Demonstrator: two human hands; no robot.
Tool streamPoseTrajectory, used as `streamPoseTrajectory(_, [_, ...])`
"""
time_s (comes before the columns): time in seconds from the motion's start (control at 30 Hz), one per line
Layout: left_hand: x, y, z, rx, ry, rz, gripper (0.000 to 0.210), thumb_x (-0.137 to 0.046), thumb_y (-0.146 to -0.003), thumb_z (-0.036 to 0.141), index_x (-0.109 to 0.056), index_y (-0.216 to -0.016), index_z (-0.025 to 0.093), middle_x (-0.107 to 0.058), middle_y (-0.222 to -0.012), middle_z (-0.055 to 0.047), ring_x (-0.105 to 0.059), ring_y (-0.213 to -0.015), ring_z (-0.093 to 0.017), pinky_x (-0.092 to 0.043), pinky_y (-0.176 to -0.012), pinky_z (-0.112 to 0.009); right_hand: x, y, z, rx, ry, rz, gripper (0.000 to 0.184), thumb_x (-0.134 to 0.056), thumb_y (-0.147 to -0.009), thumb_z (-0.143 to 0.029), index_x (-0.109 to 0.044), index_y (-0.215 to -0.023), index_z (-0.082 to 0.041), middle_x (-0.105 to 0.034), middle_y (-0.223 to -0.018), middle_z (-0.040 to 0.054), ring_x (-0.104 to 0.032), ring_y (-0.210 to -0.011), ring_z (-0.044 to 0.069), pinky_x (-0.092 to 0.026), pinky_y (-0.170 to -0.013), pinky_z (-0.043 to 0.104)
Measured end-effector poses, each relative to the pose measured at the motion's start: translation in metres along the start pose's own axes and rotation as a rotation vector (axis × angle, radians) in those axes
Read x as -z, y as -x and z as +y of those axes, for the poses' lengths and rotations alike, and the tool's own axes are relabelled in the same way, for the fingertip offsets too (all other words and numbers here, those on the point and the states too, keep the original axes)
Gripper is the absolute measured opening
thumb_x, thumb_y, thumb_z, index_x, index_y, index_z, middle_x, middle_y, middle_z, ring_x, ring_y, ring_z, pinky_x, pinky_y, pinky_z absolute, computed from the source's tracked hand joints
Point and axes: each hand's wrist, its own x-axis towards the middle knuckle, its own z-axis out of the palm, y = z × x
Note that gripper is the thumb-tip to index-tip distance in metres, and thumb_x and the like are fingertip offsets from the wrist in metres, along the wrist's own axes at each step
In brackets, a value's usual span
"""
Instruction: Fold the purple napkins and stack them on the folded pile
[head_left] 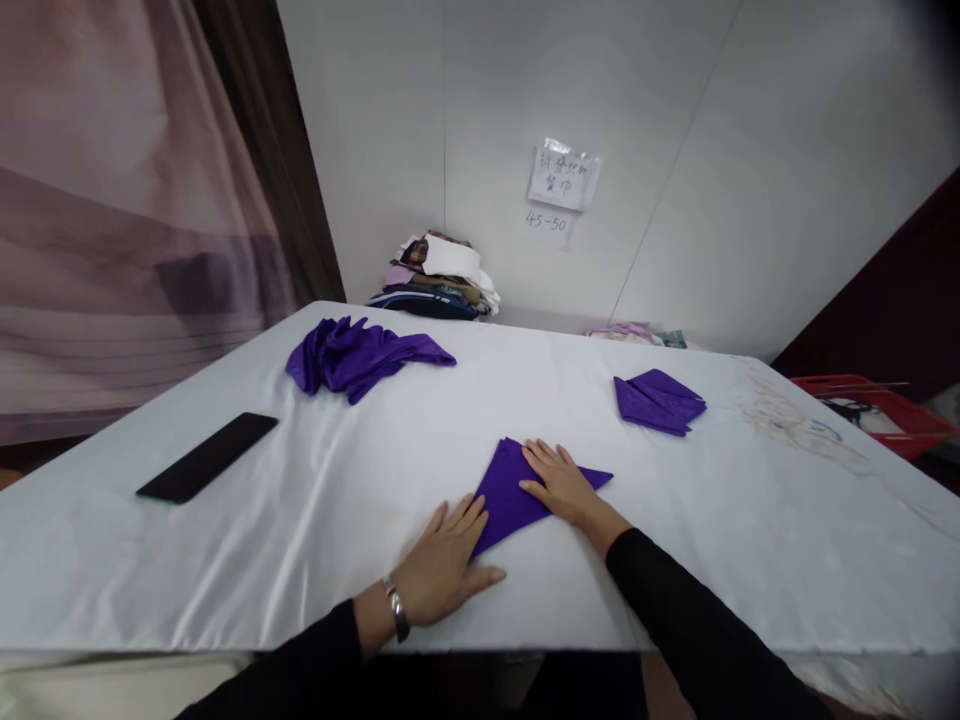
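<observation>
A purple cloth [510, 500], folded into a triangle, lies flat on the white-covered table before me. My left hand [441, 565] rests at its left corner, fingers stretched and thumb out on the white cover. On the upper right part of the triangle lies my right hand [559, 480], palm down with fingers extended. Neither hand grips anything. Another folded purple cloth [656, 402] sits farther back on the right. Toward the back left is a crumpled heap of purple cloth [352, 355].
A black flat rectangular object [210, 458] lies on the table [360, 460] at left. Behind the far edge is a pile of folded clothes [439, 275] against the wall. A red basket [900, 420] stands off the right edge. Paper notes [564, 178] hang on the wall.
</observation>
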Motion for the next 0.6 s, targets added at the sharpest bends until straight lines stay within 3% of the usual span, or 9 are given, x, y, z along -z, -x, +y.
streamPoseTrajectory(0.17, [0.014,-0.051,0.019,-0.074,0.001,0.129,0.078,-0.028,-0.086,0.067,-0.030,-0.143,0.015,-0.022,-0.153,-0.011,-0.011,-0.142,-0.025,-0.008,-0.114,-0.045,-0.005,0.000,0.004,0.007,0.028,0.017,0.066,-0.024,-0.092,-0.059,-0.021,-0.147,-0.022,-0.020,-0.154,0.0058,-0.012,-0.142,0.022,-0.009,-0.112,0.048])
streamPoseTrajectory(0.33, [-0.008,-0.104,0.018,-0.076,-0.049,0.158,0.084,-0.036,-0.084,0.065,-0.024,-0.145,0.009,-0.021,-0.153,-0.014,-0.010,-0.142,-0.026,-0.005,-0.115,-0.045,-0.007,0.000,0.006,0.009,0.051,0.026,0.064,-0.024,-0.093,-0.055,-0.023,-0.147,-0.020,-0.021,-0.153,0.0058,-0.014,-0.141,0.021,-0.009,-0.113,0.045])
streamPoseTrajectory(0.43, [-0.018,-0.110,0.008,-0.026,-0.058,0.139,0.086,-0.034,-0.083,0.067,-0.023,-0.145,0.008,-0.018,-0.153,-0.015,-0.007,-0.142,-0.026,-0.006,-0.114,-0.047,-0.006,0.000,0.006,0.000,0.049,0.036,0.062,-0.022,-0.094,-0.053,-0.023,-0.146,-0.020,-0.021,-0.153,0.0050,-0.014,-0.141,0.021,-0.009,-0.113,0.045])
streamPoseTrajectory(0.6, [-0.017,-0.104,0.002,-0.010,-0.067,0.141,0.085,-0.031,-0.083,0.068,-0.024,-0.145,0.010,-0.019,-0.154,-0.013,-0.007,-0.142,-0.026,-0.005,-0.114,-0.048,-0.006,0.000,0.006,-0.008,0.044,0.021,0.062,-0.021,-0.094,-0.053,-0.023,-0.146,-0.021,-0.020,-0.154,0.0046,-0.013,-0.142,0.021,-0.009,-0.112,0.047])
